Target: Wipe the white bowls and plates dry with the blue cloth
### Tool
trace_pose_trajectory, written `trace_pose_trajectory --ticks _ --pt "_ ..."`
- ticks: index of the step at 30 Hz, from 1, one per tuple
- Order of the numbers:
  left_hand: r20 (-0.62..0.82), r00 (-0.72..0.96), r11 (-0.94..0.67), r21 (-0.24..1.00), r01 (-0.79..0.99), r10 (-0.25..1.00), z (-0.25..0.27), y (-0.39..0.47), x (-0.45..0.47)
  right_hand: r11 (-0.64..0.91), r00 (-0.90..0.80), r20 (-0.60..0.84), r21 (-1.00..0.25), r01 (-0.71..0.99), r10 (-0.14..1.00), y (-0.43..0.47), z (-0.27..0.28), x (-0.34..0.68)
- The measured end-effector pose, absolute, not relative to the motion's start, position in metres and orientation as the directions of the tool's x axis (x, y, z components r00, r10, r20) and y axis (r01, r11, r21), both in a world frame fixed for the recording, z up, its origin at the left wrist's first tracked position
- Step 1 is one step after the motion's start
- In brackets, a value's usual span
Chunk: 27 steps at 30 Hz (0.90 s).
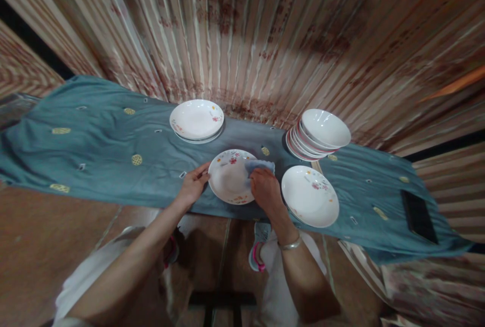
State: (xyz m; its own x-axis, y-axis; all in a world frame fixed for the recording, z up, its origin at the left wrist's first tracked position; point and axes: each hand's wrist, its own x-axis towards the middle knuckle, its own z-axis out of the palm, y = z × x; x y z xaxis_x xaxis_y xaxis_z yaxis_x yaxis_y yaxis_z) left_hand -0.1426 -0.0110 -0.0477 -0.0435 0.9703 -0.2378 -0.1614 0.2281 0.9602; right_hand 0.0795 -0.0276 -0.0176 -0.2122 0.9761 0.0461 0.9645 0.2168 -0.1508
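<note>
A white plate with a floral rim (229, 183) is in front of me near the table's front edge. My left hand (196, 180) grips its left rim, fingers closed on the edge. In my right hand (264, 188) is a bunched light-blue cloth (261, 166), pressed against the plate's right side. That hand covers part of the plate's right rim. Just right of it lies another floral plate (310, 196), untouched. Behind and to the left sits a small stack of similar plates (197, 119).
A stack of bowls (322, 130) stands at the back right. The narrow table wears a green-blue cloth (102, 155) with pineapple prints. A black phone-like slab (419, 216) lies near the right end. Pleated curtains (242, 39) hang close behind the table.
</note>
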Motion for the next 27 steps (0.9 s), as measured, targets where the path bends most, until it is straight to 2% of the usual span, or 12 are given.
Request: trace_pose_trajectory --ticks 5,10,17,23,27 --pt "-0.241 -0.035 0.231 0.957 -0.175 0.970 -0.049 -0.010 -0.143 0.224 -0.172 0.224 -0.232 0.946 0.959 -0.022 -0.033 0.083" --pt "-0.247 -0.037 0.237 0.955 -0.177 0.968 -0.051 -0.009 -0.143 0.228 -0.136 0.331 -0.258 0.939 0.934 -0.011 -0.044 0.085" --pt "-0.246 -0.034 0.237 0.957 -0.169 0.969 -0.049 -0.010 -0.143 0.204 -0.102 0.322 -0.302 0.931 0.941 0.007 -0.049 0.082" --pt "-0.233 -0.024 0.226 0.961 -0.160 0.972 -0.051 -0.010 -0.143 0.209 -0.073 0.375 -0.336 0.918 0.924 0.021 -0.061 0.066" --pt "-0.240 -0.032 0.231 0.958 -0.167 0.970 -0.054 -0.009 -0.142 0.224 -0.099 0.339 -0.351 0.909 0.935 0.024 -0.061 0.058"
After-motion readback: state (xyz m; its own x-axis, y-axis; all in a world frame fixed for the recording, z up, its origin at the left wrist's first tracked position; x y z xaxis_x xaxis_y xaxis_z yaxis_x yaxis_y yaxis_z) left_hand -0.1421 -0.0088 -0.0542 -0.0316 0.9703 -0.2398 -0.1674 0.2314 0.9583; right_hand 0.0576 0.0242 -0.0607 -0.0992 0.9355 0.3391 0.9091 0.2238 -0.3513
